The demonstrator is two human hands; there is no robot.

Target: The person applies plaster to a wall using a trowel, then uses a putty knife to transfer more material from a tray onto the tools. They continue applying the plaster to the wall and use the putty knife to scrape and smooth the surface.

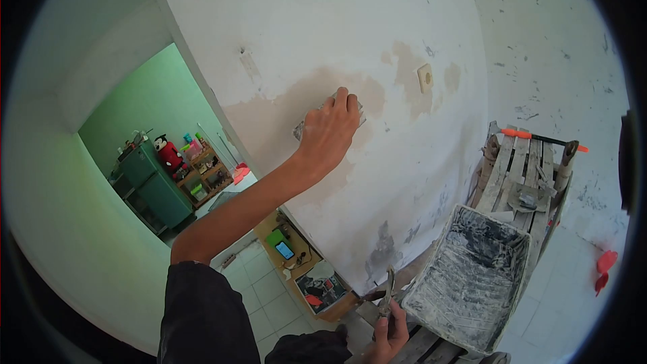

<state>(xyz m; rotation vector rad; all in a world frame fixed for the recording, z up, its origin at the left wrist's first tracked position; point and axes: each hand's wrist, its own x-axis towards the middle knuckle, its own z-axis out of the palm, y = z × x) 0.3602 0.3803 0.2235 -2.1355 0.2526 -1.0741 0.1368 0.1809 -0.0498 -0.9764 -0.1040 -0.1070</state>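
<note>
My left hand (330, 128) is raised to the white wall (323, 27), its fingers closed around a flat grey tool (298, 129) smeared with white. The tool lies against a beige-brown patch on the wall, and most of it is hidden under my hand. Low in the view, my right hand (391, 337) grips a putty knife (389, 290), its narrow metal blade pointing up and seen nearly edge-on. Just right of that hand rests a paint tray (457, 210) coated with grey-white residue.
The tray stands on a slatted wooden bench (502, 172), with a flat scraper (529, 197) and an orange-and-black hammer (539, 137) at its far end. A wall socket (424, 78) sits right of my left hand. Below, a low wooden table (296, 266) holds a lit phone (284, 250).
</note>
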